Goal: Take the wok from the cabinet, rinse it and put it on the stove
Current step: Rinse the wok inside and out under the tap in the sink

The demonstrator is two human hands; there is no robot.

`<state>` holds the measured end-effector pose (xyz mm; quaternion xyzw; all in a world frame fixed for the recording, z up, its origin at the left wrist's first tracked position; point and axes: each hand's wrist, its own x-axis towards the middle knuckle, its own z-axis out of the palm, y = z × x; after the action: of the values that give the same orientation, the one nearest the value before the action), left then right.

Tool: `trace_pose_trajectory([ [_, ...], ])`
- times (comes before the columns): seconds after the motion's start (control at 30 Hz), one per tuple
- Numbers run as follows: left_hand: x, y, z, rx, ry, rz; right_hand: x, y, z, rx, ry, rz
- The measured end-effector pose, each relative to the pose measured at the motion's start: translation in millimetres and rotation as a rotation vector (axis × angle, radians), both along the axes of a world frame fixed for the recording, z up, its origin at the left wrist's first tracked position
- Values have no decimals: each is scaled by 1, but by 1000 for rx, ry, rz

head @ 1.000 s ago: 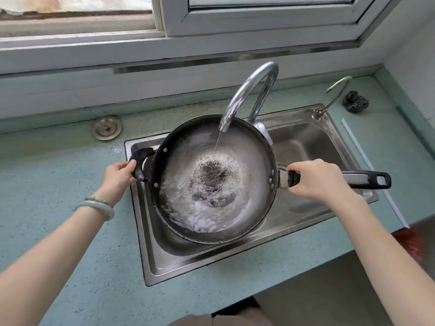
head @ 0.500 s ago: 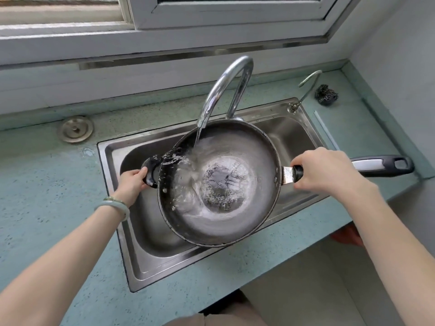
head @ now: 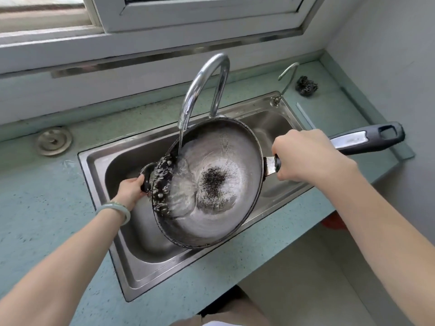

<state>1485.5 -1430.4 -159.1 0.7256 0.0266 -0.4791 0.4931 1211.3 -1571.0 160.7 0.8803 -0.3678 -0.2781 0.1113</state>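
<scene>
Tilted further leftward now, our round grey metal wok [head: 219,182] sits over the stainless steel sink [head: 131,262]; we dump rinse water. Left hand [head: 131,189] clamped on the small black loop handle, right hand [head: 306,156] clamped on the long black handle.

- A home kitchen: a steel sink [head: 106,165] set in a speckled green counter [head: 40,208].
- A curved faucet [head: 202,83] runs beneath a window [head: 188,17]; a scouring pad [head: 306,85] sits at the counter's far right corner.
</scene>
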Motion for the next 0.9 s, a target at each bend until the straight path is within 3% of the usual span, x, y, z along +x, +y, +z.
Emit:
trace_pose_trajectory([
  [0.9, -30, -47, 3, -7, 126, -172, 19, 31, 58, -47, 143, -22],
])
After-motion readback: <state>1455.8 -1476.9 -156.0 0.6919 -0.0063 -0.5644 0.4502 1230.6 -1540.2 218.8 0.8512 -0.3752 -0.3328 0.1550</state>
